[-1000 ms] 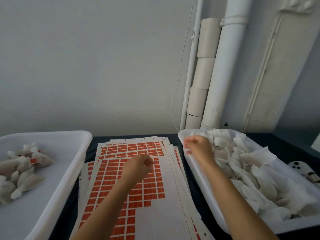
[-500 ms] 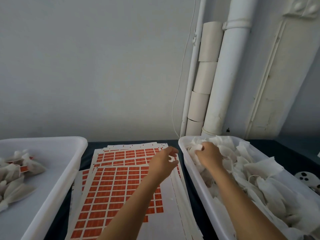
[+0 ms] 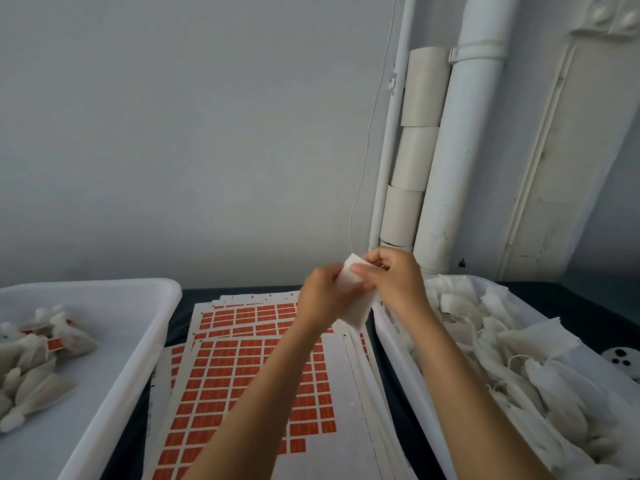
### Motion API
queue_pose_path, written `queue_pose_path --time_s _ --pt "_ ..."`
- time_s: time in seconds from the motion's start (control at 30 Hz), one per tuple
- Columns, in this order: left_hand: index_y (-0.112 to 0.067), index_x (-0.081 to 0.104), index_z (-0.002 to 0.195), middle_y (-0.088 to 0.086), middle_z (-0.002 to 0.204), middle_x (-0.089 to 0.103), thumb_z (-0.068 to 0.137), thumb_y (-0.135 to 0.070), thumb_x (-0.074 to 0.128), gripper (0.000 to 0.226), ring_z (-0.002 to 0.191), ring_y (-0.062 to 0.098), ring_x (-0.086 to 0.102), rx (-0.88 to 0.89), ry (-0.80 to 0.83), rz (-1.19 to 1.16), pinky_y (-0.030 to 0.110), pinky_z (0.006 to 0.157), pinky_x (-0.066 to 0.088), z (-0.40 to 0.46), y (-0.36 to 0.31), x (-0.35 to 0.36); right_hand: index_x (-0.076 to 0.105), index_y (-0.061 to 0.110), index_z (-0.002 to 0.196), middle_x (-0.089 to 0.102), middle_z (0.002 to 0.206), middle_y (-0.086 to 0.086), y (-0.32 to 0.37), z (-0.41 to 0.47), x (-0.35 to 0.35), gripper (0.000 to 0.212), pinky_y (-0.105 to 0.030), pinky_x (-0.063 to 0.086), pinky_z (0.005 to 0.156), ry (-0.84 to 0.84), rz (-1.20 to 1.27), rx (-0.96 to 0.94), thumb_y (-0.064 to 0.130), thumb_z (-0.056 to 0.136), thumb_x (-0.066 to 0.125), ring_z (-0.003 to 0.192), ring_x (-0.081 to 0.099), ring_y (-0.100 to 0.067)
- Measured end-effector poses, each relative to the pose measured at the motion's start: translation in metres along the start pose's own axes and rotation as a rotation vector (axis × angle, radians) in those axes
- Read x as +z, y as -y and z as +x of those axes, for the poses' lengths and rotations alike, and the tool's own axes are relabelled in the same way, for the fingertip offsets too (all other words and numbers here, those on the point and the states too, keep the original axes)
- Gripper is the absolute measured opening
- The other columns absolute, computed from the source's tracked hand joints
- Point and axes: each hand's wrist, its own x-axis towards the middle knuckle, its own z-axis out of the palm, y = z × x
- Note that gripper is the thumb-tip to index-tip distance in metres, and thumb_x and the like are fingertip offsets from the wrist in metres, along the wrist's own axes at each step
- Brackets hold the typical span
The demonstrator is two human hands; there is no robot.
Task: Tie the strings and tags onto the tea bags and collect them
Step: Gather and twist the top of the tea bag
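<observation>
A white tea bag (image 3: 354, 299) hangs in the air above the far end of the tag sheets, held between both hands. My left hand (image 3: 323, 297) grips its left side and my right hand (image 3: 394, 278) pinches its upper right edge. Below lie stacked sheets of orange tags (image 3: 242, 375) on the dark table. The white tray on the right (image 3: 398, 344) is heaped with loose white tea bags (image 3: 519, 368). The white tray on the left (image 3: 138, 348) holds several tied bags with orange tags (image 3: 38, 355).
A white pipe (image 3: 460, 150) and stacked cardboard rolls (image 3: 415, 140) stand against the wall behind the right tray. A thin white cord (image 3: 367, 140) hangs down the wall. A small white object with dark spots (image 3: 620, 358) lies at the far right.
My right hand lifted a tea bag out of the right tray and brought it left. My left hand rose from the tag sheets and took hold of the same bag.
</observation>
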Motion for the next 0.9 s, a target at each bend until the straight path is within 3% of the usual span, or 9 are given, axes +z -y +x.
queue_pose_path --time_s 0.1,0.2,0.37,0.47,0.57,0.67,0.8,0.9 --pt "-0.024 0.056 0.082 -0.007 0.080 0.062 0.077 -0.040 0.072 0.023 0.072 0.010 0.061 -0.045 -0.045 -0.021 0.019 0.058 0.049 -0.021 0.023 -0.019 0.066 0.014 0.081 0.066 0.074 -0.002 -0.005 -0.017 0.025 0.008 -0.012 0.045 0.055 0.058 0.094 0.073 0.018 0.078 0.072 0.064 0.061 -0.010" --pt "-0.027 0.054 0.081 -0.010 0.081 0.061 0.080 -0.037 0.069 0.019 0.073 0.006 0.061 -0.120 -0.059 -0.068 0.013 0.056 0.048 -0.044 0.048 -0.036 0.065 0.014 0.094 0.066 0.084 0.002 -0.019 -0.035 0.052 0.018 -0.014 0.047 0.057 0.156 0.086 0.168 0.027 0.082 0.069 0.074 0.062 -0.008" --pt "-0.018 0.056 0.087 -0.003 0.084 0.063 0.081 -0.037 0.067 0.023 0.076 0.010 0.063 -0.260 -0.060 -0.062 0.014 0.055 0.051 -0.072 0.089 -0.051 0.066 0.018 0.086 0.066 0.070 0.003 -0.046 -0.061 0.081 0.008 -0.009 0.047 0.053 0.284 0.145 0.202 0.025 0.084 0.067 0.054 0.061 -0.002" --pt "-0.017 0.054 0.104 -0.005 0.092 0.062 0.085 -0.036 0.063 0.029 0.081 0.012 0.062 -0.307 -0.043 -0.135 0.013 0.051 0.050 -0.081 0.101 -0.050 0.066 0.018 0.080 0.068 0.066 0.003 -0.058 -0.071 0.092 0.006 -0.010 0.049 0.055 0.250 0.172 0.192 0.023 0.084 0.066 0.057 0.065 -0.005" --pt "-0.026 0.050 0.100 -0.006 0.098 0.059 0.088 -0.035 0.060 0.019 0.083 0.012 0.061 -0.348 -0.054 -0.262 0.010 0.050 0.047 -0.092 0.105 -0.045 0.067 0.019 0.082 0.070 0.072 0.005 -0.069 -0.080 0.102 0.006 -0.013 0.052 0.057 0.195 0.217 0.171 0.021 0.086 0.064 0.063 0.068 -0.007" --pt "-0.031 0.049 0.102 -0.011 0.101 0.059 0.083 -0.039 0.065 0.026 0.085 0.010 0.064 -0.301 -0.040 -0.312 0.011 0.056 0.049 -0.099 0.108 -0.034 0.068 0.020 0.091 0.070 0.081 0.009 -0.080 -0.087 0.106 0.008 -0.016 0.054 0.058 0.163 0.205 0.128 0.021 0.088 0.060 0.069 0.069 -0.005" --pt "-0.030 0.058 0.089 -0.015 0.084 0.065 0.080 -0.030 0.070 0.015 0.075 -0.002 0.064 -0.251 -0.140 -0.315 0.008 0.055 0.048 -0.102 0.109 -0.025 0.067 0.021 0.093 0.069 0.086 0.013 -0.088 -0.093 0.106 0.008 -0.015 0.055 0.067 0.125 0.101 0.030 0.023 0.088 0.061 0.077 0.067 -0.001" --pt "-0.021 0.066 0.082 -0.008 0.075 0.069 0.082 -0.026 0.069 0.006 0.070 0.008 0.066 -0.234 -0.186 -0.357 0.013 0.057 0.052 -0.104 0.112 -0.023 0.063 0.025 0.088 0.067 0.083 0.018 -0.086 -0.096 0.100 0.004 -0.011 0.052 0.066 0.086 0.078 -0.093 0.023 0.087 0.060 0.074 0.066 0.002"
